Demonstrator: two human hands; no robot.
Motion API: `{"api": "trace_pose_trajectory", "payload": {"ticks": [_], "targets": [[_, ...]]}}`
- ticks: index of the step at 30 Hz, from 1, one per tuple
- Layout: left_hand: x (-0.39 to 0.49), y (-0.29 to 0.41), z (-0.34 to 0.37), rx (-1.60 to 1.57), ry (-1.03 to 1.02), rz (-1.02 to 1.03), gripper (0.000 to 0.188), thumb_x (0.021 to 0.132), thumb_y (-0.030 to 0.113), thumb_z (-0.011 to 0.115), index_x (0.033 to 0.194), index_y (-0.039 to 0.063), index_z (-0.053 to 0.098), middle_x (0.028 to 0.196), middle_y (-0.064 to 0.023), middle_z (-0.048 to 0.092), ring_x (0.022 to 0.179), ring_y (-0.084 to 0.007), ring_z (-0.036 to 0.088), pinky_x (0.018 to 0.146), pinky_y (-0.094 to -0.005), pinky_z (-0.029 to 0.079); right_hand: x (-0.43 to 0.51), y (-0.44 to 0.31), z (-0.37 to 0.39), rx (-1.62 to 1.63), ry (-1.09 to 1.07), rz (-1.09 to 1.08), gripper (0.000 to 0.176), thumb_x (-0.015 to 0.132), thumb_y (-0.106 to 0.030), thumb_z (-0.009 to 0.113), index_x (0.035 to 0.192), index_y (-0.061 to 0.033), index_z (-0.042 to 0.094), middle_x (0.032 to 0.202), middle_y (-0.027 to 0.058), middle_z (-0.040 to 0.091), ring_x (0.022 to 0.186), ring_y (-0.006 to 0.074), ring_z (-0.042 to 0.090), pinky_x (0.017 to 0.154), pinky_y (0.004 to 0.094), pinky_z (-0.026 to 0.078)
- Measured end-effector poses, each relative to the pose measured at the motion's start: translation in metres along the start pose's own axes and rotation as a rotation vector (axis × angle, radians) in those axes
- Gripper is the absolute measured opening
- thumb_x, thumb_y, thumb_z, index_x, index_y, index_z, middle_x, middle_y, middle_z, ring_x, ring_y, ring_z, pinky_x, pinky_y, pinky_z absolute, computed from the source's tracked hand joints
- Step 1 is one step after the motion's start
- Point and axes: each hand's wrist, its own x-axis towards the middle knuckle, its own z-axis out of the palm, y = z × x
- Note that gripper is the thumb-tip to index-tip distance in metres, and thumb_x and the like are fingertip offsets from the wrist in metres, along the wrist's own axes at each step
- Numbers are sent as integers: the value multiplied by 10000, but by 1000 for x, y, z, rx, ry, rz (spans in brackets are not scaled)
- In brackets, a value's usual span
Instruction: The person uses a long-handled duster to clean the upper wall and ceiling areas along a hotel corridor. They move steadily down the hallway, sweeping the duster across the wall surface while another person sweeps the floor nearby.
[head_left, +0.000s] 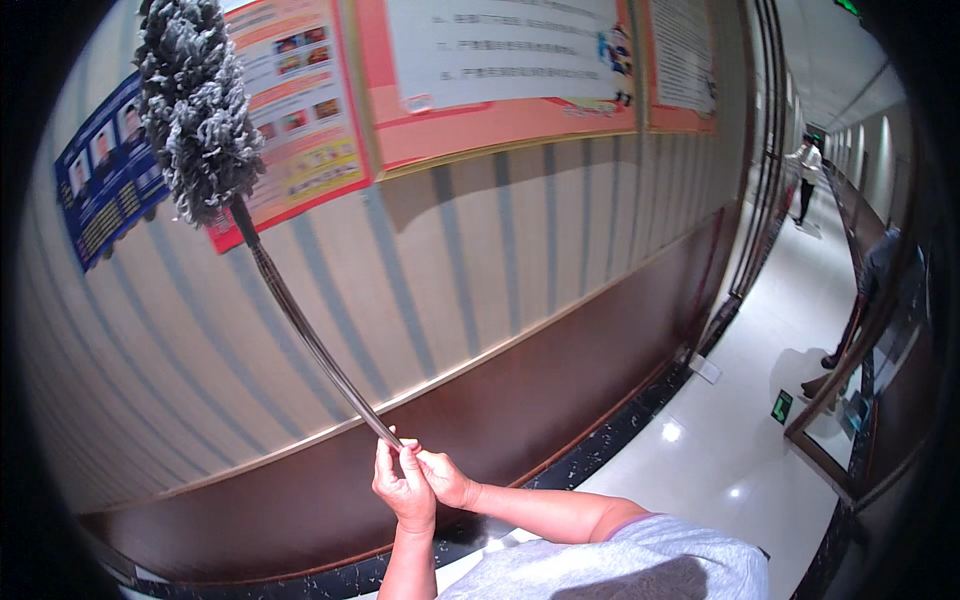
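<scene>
A grey fluffy duster head (199, 120) is raised at the upper left, in front of the wall posters. Whether it touches them I cannot tell. Its slim metal handle (315, 341) runs down and right to my hands, looking bent in this wide view. My left hand (405, 491) pinches the lower end of the handle between thumb and fingers. Close against it, my right hand (448, 480) also grips the handle's end, its fingers partly hidden behind the left hand.
Behind the duster hang a blue photo board (112, 176), a red-edged poster (300, 105) and a framed notice (510, 67) with writing. Dark wainscot (300, 502) lines the striped wall. Along the glossy corridor floor (787, 300), one person (808, 176) stands far off, another (877, 270) nearer at right.
</scene>
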Motion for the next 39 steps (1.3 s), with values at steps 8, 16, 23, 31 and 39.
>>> {"api": "trace_pose_trajectory", "payload": {"ticks": [8, 16, 23, 31, 39], "targets": [[-20, 15, 114, -17, -173, 15, 214, 868, 46, 533, 1067, -18, 580, 784, -85, 646, 707, -168, 614, 660, -292, 491, -23, 1, -114, -4, 156, 72, 323, 974, -197, 397, 1184, 19, 513, 1051, 63, 580, 963, 104, 520, 849, 253, 432], [-57, 26, 206, 15, -317, 46, 263, 854, 61, 539, 1106, -6, 573, 796, -98, 649, 725, -229, 616, 665, -329, 490, -55, -26, -200, 142, 272, 5, 352, 985, -257, 357, 1165, 8, 504, 1071, 47, 562, 1004, 108, 519, 885, 254, 425], [-86, 35, 253, 28, -392, 53, 295, 835, 61, 537, 1107, -52, 555, 843, -129, 633, 759, -286, 612, 690, -359, 487, -81, -33, -252, 69, 293, -101, 380, 962, -233, 412, 1245, 13, 468, 1187, 71, 539, 1076, 141, 509, 963, 286, 370], [-87, 49, 267, -18, -520, 139, 388, 816, 81, 554, 1180, -45, 504, 894, -142, 624, 822, -294, 601, 765, -366, 459, -93, -56, -266, 26, 455, 1, 283, 963, -243, 399, 1073, -25, 543, 1019, 38, 576, 972, 112, 519, 880, 280, 413], [-58, 72, 293, -132, -650, 243, 473, 872, 188, 546, 1276, -36, 443, 1100, -192, 575, 1025, -325, 546, 904, -383, 407, -52, -95, -297, -74, 607, -78, 285, 973, -303, 401, 927, -56, 537, 838, -31, 535, 778, 51, 480, 680, 234, 438]]}}
